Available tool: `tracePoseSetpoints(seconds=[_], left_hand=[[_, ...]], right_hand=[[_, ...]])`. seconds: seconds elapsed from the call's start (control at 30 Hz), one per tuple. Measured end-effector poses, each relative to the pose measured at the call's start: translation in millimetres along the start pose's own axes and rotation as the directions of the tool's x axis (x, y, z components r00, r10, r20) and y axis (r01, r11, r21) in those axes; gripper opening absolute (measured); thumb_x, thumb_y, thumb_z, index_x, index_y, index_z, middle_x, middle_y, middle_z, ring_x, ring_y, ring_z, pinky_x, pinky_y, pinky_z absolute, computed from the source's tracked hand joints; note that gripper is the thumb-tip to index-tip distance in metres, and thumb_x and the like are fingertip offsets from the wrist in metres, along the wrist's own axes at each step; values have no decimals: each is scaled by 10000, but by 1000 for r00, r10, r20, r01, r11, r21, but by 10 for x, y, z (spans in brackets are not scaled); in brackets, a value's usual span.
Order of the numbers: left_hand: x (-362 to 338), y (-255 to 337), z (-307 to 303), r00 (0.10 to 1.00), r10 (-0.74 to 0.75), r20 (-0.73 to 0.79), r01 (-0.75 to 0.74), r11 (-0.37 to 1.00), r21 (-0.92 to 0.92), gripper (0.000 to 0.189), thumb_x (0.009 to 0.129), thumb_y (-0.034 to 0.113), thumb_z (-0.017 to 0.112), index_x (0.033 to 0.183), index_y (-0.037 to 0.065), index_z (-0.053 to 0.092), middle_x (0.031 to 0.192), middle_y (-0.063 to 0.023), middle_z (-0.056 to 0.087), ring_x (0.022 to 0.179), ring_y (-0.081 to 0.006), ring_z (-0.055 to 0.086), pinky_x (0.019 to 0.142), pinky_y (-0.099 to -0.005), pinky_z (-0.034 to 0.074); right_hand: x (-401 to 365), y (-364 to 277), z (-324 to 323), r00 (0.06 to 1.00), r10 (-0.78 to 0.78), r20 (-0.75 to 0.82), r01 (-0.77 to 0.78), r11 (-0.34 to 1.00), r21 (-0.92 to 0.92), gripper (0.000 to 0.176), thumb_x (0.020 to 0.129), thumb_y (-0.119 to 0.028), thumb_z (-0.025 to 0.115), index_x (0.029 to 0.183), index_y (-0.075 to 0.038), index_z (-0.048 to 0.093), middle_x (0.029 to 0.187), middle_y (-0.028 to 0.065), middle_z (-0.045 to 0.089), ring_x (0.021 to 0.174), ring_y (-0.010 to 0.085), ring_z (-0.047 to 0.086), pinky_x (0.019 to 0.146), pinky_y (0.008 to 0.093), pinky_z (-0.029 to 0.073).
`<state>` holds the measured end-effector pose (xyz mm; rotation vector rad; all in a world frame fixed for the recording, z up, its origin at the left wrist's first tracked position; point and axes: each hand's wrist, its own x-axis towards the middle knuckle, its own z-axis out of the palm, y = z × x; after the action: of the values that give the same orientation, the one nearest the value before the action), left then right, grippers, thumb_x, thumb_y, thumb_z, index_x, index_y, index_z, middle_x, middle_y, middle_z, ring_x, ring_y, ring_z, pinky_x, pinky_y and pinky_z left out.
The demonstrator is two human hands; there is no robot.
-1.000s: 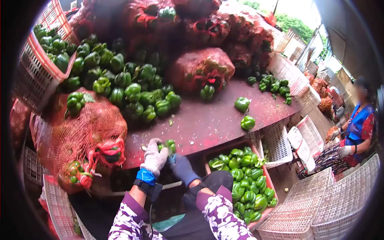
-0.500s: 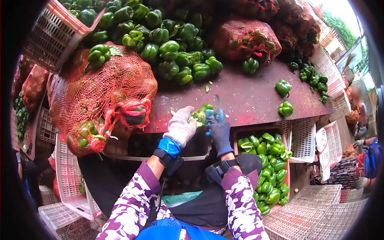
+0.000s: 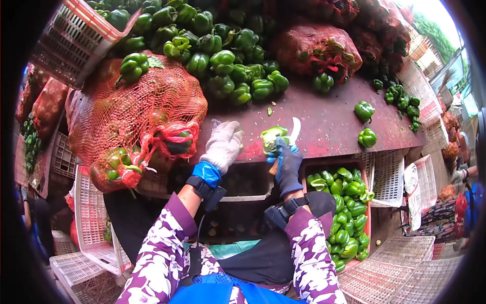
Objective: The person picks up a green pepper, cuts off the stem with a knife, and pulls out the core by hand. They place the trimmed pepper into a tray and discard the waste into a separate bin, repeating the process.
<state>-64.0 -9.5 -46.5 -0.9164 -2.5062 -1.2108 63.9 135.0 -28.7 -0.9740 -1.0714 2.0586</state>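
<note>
My right hand (image 3: 287,169), in a dark blue glove, is closed around a small knife with a pale curved blade (image 3: 295,129) pointing up. The same hand's fingers also hold a green bell pepper (image 3: 273,137) whose pale, cut-looking side faces up, above the table edge. To the left, my left hand (image 3: 223,144) in a whitish glove is apart from the pepper, over the table edge. Its fingers look loosely apart, with nothing visible in them. Close beside it lies a red mesh sack (image 3: 147,106) of bell peppers, tied with red netting.
A heap of green peppers (image 3: 223,63) covers the back of the dark red table (image 3: 314,119). Two loose peppers lie at the right. By my right knee stands a crate (image 3: 368,223) full of peppers. More mesh sacks (image 3: 319,48) and plastic crates (image 3: 76,38) surround the table. A person (image 3: 450,213) is at far right.
My left hand has moved left, away from the bell pepper. My right hand has shifted slightly right with the pepper and knife, and the blade has turned to show its flat side.
</note>
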Motion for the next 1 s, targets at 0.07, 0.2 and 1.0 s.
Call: tracePoseSetpoints(seconds=[0.07,0.2,1.0], left_hand=[[113,323,-181,985,171,-23,-162,961,224,437,874,252,705,1235,21,622,1199,-204,654,1086,-418,614,952,-467,509],[90,872,-536,953,32,301,-76,988,135,474,858,272,726,1235,6,616,1157,-217,666,1026,-374,656,897,-424,527],[-224,577,-578,963,16,271,42,977,-208,306,813,93,696,1108,27,650,820,-146,692,718,-196,678,669,-335,536]], right_hand=[[-79,19,42,999,-5,39,8,997,-73,200,934,-169,696,1050,-20,629,788,61,671,548,127,637,439,250,506],[-216,-40,171,996,-16,92,25,995,-98,236,931,-182,703,1084,-28,608,826,48,661,557,112,629,438,241,500],[-661,-329,221,899,212,384,-50,919,-390,468,872,-212,787,1296,-77,641,906,9,717,685,41,640,495,217,508]])
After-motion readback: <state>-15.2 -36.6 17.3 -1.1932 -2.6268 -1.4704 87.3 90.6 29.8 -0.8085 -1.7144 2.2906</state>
